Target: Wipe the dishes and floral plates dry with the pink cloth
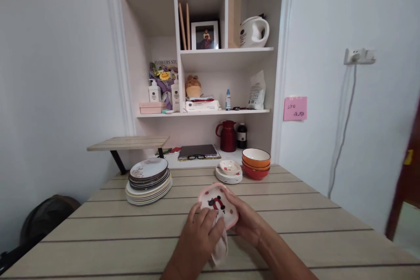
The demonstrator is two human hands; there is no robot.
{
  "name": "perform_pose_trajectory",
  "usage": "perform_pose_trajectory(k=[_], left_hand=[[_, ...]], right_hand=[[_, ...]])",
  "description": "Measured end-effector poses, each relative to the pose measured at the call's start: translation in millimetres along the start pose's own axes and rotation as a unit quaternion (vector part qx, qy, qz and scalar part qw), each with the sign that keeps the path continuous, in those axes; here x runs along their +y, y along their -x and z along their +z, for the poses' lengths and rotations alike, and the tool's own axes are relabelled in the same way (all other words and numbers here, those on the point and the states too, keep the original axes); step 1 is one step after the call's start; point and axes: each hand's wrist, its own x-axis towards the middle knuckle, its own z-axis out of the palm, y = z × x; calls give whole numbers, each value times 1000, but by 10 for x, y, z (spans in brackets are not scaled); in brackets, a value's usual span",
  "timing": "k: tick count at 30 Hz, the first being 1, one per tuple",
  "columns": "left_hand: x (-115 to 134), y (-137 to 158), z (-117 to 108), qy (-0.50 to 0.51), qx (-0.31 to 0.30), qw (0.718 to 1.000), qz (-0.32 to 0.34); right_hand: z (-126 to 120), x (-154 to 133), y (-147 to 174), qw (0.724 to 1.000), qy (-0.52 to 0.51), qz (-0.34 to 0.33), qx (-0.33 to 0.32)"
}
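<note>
A small square dish [213, 193] with a pink rim and a dark cat figure inside is tilted toward me above the table. My right hand [244, 218] grips it along its right side. My left hand [201, 229] is closed on a pale cloth [220, 247], pressed at the dish's lower left edge; the cloth's end hangs below the fingers. Beyond the dish, a small patterned bowl [230, 166] sits on a stack of small white plates [229, 178].
Stacked large plates [149, 183] stand at the left, near a raised wooden shelf [127, 143]. Orange and red bowls [256, 164] are piled at the back right. Behind the table are a red jug [228, 136], a dark bottle [242, 136] and a laptop [198, 151] with glasses on it.
</note>
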Motion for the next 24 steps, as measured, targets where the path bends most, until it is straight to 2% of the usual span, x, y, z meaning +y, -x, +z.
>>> perform_pose_trajectory(k=[3,7,11,14,17,20,24], left_hand=[[25,-11,-2,-10,23,999,-23],[67,-63,-13,-28,29,999,-20],[101,-98,-27,-29,33,999,-18],[101,-94,-23,-5,8,1000,-3],[79,-80,-14,26,-27,999,16],[61,-59,-9,29,-57,998,25],[67,-34,-16,16,-26,998,50]], right_hand=[[38,75,-47,995,-98,8,-31],[123,152,-54,991,-127,-19,-25],[191,210,-34,995,-99,-7,9],[173,195,-36,996,-72,-4,45],[84,87,-37,996,-23,-32,75],[-23,-66,-11,997,41,-40,53],[-78,-160,40,997,74,5,0]])
